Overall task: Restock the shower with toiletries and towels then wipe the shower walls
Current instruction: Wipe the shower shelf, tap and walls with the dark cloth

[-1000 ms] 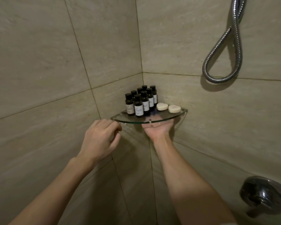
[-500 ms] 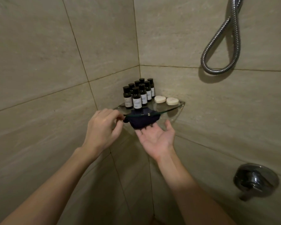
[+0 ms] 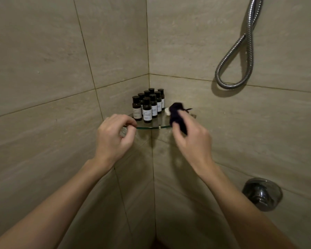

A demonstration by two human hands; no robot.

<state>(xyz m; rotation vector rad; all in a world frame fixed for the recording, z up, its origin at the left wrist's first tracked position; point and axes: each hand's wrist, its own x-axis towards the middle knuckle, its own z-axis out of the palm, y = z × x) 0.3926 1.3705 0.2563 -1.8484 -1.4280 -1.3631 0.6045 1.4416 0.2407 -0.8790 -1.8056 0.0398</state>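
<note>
A glass corner shelf (image 3: pixel 151 125) is fixed where two beige tiled walls meet. Several small dark toiletry bottles (image 3: pixel 148 106) with white labels stand on its left and back part. My right hand (image 3: pixel 192 141) is closed on a small dark cloth (image 3: pixel 177 115) and holds it over the shelf's right side, hiding most of the white soaps (image 3: pixel 167 111). My left hand (image 3: pixel 115 139) pinches the shelf's left front edge with curled fingers.
A metal shower hose (image 3: pixel 235 58) hangs in a loop on the right wall. A round chrome mixer knob (image 3: pixel 261 194) sits low on the same wall. Beige wall tiles (image 3: pixel 43 69) surround the corner.
The dark cloth came out from under the shelf. My right hand went from palm-up below the shelf to gripping the cloth above its right side. My left hand stayed at the shelf edge.
</note>
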